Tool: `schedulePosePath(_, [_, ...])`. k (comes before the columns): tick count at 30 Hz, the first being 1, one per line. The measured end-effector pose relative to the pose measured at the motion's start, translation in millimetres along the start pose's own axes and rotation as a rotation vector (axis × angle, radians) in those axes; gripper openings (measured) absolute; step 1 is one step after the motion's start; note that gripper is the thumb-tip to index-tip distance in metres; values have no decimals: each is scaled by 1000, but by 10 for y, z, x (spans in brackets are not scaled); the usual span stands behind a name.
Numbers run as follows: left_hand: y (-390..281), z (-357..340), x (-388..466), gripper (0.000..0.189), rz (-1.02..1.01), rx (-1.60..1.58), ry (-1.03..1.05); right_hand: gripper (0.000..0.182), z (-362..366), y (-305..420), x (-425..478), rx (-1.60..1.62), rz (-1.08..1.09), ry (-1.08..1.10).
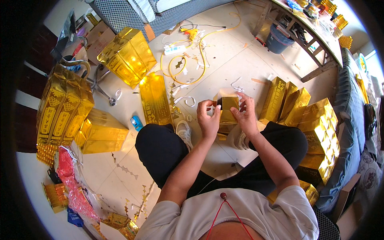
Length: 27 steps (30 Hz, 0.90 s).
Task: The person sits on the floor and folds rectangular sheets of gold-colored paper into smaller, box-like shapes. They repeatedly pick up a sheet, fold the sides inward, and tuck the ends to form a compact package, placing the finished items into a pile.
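Observation:
Between my knees a gold foil cardboard box (230, 103) stands in front of me, its near end showing a dark gap at the left and a pale flap at the far side. My left hand (209, 118) grips its left edge between thumb and fingers. On the right edge, my right hand (246, 112) has its thumb on the gold face and its fingers curled behind. The box's underside is partly hidden by my hands and shoes. To the left a flat gold carton (156, 99) with printing lies on the floor.
Gold box stacks stand left (66, 105) and right (319, 135). A blue tape dispenser (136, 123) lies beside my left knee. Ahead are a yellow hot-glue gun (191, 34), a white power strip (175, 49) and a looped yellow cable (202, 57). A wooden table (318, 60) stands far right.

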<state>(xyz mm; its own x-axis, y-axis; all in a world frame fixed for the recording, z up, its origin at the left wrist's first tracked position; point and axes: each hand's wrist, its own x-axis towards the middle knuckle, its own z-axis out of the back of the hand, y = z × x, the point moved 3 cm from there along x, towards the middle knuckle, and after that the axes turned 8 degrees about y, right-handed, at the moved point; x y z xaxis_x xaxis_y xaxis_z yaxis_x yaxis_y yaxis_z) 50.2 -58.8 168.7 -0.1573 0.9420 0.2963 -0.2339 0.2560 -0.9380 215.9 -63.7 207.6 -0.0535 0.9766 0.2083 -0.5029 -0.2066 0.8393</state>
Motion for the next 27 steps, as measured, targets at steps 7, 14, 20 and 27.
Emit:
schedulePosePath(7, [138, -127, -184, 18, 66, -360, 62, 60, -18, -262, 9, 620, -361, 106])
schedulePosePath(14, [205, -227, -127, 17, 266, -695, 67, 40, -175, -546, -50, 464, -254, -28])
schedulePosePath(20, [223, -228, -147, 26, 305, -599, 156, 33, -240, -439, -77, 362, -217, -51])
schedulePosePath(27, [259, -204, -117, 27, 217, -578, 125, 26, -6, -195, 128, 363, -42, 305])
